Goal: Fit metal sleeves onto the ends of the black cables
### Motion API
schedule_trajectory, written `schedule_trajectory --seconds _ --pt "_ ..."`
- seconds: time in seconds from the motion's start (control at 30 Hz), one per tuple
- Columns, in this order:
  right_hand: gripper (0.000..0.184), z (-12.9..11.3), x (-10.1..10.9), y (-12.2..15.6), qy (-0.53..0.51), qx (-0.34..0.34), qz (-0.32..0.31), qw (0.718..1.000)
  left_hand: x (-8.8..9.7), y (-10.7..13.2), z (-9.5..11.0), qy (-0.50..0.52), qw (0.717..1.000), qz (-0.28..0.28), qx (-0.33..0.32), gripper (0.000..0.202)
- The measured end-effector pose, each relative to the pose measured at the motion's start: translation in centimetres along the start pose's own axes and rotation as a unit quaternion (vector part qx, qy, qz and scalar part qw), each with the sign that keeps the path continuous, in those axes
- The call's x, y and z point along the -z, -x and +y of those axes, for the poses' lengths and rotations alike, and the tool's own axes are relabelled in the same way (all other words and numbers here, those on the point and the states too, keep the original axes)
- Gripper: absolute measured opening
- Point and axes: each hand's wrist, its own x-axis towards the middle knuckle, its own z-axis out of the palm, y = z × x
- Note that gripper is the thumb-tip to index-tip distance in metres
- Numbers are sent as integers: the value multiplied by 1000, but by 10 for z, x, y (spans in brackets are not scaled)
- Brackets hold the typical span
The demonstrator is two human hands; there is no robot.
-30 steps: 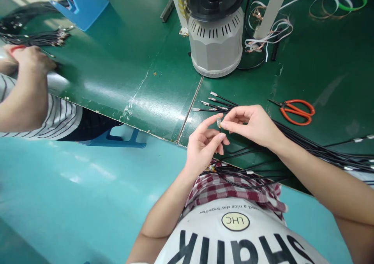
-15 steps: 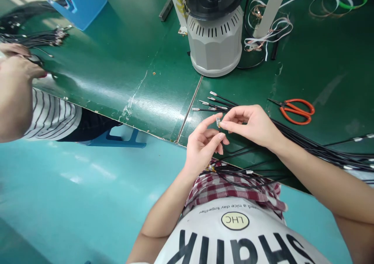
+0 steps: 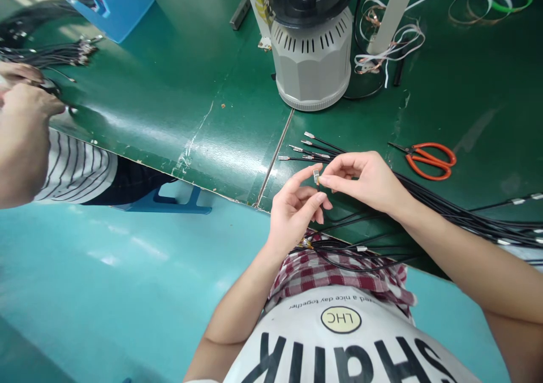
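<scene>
A small silvery cable connector (image 3: 316, 175) is held upright between my two hands, just above the front edge of the bench. My right hand (image 3: 365, 178) pinches its side between thumb and forefinger. Below it, my left hand (image 3: 292, 205) closes thumb and fingers round the black cable at the connector's base, the forefinger stretched up beside the metal part. Most of that cable is hidden by the fingers. Behind my hands lies a bundle of black cables (image 3: 441, 209), its silvery tips (image 3: 285, 158) pointing left. More black cables (image 3: 339, 251) rest across my lap at the bench edge.
Orange-handled scissors (image 3: 431, 161) lie on the green bench (image 3: 237, 117) to the right. A grey machine with a black top (image 3: 313, 60) stands ahead, white cords (image 3: 392, 49) beside it. At left, a co-worker's hands (image 3: 29, 91) work near a blue holder (image 3: 114, 9).
My hands and the connector stay practically where they were. The co-worker's hands at the left have shifted slightly.
</scene>
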Motion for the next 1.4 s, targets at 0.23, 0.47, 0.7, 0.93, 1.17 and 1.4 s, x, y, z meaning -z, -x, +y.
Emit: schedule_trajectory --seconds 0.23,0.47,0.7,0.93,1.17,1.4 --pt "22 -1 -1 0 10 -2 3 1000 0 0 0 -1 1000 -1 -3 52" --pt "21 -2 0 0 16 0 -1 1000 1 0 -2 -3 1000 -6 -2 51" --pt "20 -1 -1 0 27 0 11 1000 -1 -1 0 -1 1000 -5 -4 51" --pt "21 0 0 0 23 12 -4 1000 -6 -7 1 24 999 41 1 36" --pt "26 0 5 -2 -14 -15 -40 999 -5 -7 3 34 999 40 6 37" --pt "26 2 6 -2 10 -3 -36 999 -1 -6 -5 72 996 35 39 29"
